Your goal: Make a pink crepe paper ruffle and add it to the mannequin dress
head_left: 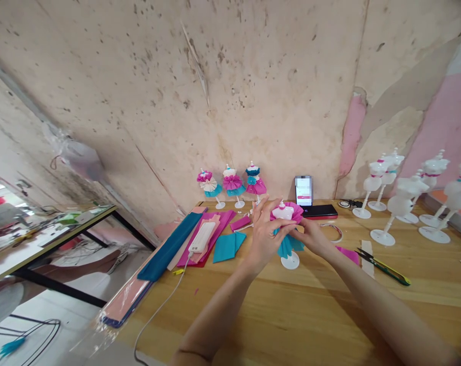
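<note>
A small white dress-form mannequin (283, 212) stands on its round base (290, 260) in front of me. Around its upper body is a pink crepe-paper ruffle (297, 213), with a teal crepe-paper skirt (287, 246) below. My left hand (265, 231) is on the mannequin's left side, thumb and fingers closed on the paper at the front and side. My right hand (310, 235) pinches the paper at the right, near where ruffle and skirt meet. The fingertips of my right hand are partly hidden by the paper.
Three dressed mannequins (232, 182) stand along the wall; several bare ones (401, 198) are at right. A phone (304, 189) leans upright behind. Scissors (385, 266) lie at right. Folded teal paper (225, 247), paper strips (171, 246) and a white power bank (203, 236) with cable are at left.
</note>
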A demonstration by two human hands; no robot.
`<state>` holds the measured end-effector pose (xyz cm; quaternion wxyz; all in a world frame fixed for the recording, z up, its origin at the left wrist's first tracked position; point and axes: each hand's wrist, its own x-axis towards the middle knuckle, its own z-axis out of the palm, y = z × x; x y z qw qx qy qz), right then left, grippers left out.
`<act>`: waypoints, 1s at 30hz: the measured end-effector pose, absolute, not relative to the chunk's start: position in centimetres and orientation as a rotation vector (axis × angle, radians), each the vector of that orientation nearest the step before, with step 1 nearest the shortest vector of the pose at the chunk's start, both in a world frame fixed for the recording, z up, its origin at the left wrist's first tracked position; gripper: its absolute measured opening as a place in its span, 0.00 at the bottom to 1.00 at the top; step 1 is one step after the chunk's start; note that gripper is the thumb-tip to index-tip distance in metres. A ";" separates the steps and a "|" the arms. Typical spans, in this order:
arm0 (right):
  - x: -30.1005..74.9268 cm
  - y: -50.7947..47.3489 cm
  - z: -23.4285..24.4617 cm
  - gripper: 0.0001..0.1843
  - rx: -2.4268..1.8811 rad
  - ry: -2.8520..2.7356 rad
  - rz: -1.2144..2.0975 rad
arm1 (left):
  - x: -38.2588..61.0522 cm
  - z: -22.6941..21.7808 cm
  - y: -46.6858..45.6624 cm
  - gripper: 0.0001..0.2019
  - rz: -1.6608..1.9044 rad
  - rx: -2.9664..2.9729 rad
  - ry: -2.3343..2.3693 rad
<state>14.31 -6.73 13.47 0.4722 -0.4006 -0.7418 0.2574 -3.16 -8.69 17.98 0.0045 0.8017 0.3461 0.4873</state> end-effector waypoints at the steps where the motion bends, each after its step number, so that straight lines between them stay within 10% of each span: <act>1: 14.3 -6.7 13.5 0.17 -0.979 -1.819 0.628 | -3.3 18.0 -8.7 0.07 1.530 2.522 1.082; 6: 14.3 -6.5 13.4 0.16 -0.963 -1.803 0.639 | -3.6 18.3 -8.7 0.28 1.556 2.627 1.110; 15: 13.4 -7.0 12.7 0.09 -1.046 -1.829 0.424 | -1.8 18.7 -9.6 0.05 1.527 2.714 1.013; 20: 13.5 -6.9 12.6 0.10 -1.001 -1.839 0.439 | -1.9 18.0 -9.5 0.08 1.530 2.699 0.977; 26: 14.1 -6.4 12.9 0.16 -1.052 -1.754 0.585 | -4.4 15.5 -7.5 0.43 1.788 2.279 1.114; 30: 14.4 -6.1 13.0 0.19 -1.070 -1.741 0.693 | -4.4 13.9 -6.4 0.32 1.422 1.971 1.011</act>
